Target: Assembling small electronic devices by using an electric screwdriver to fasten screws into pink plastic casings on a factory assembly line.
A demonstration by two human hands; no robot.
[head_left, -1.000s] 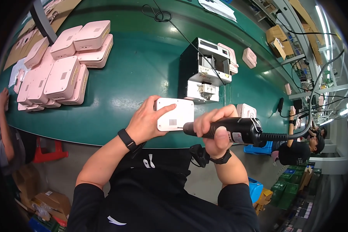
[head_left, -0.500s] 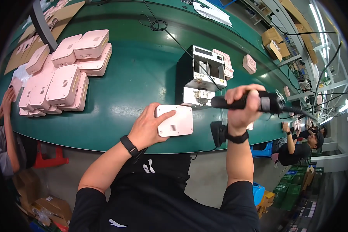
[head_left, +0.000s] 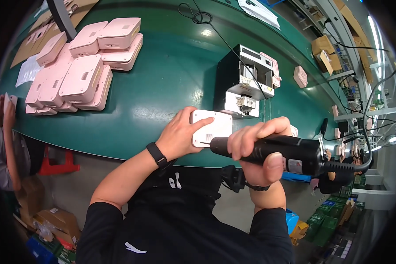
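Observation:
My left hand (head_left: 176,134) grips the left side of a flat, pale pink plastic box (head_left: 220,122), thumb laid across its upper face. That face has a vent grille and small holes at its corners. Wrapped around a black corded electric screwdriver (head_left: 290,152) is my right hand (head_left: 260,143), held above and to the right of the box. The tool lies nearly level and its thin bit points at the box's lower left corner; whether it touches cannot be made out. Just beyond the box stands a black and silver screw feeder (head_left: 246,81).
Pale pink boxes (head_left: 80,79) are piled at the left of the green table (head_left: 171,57). Another pink box (head_left: 300,76) lies far right. A cable (head_left: 226,42) hangs across the feeder. At the left edge a person's hands (head_left: 6,112) hold a pink part.
My right hand has brought the screwdriver from the feeder's front down and left, over the box. My left hand keeps its grip. The whole view has shifted somewhat.

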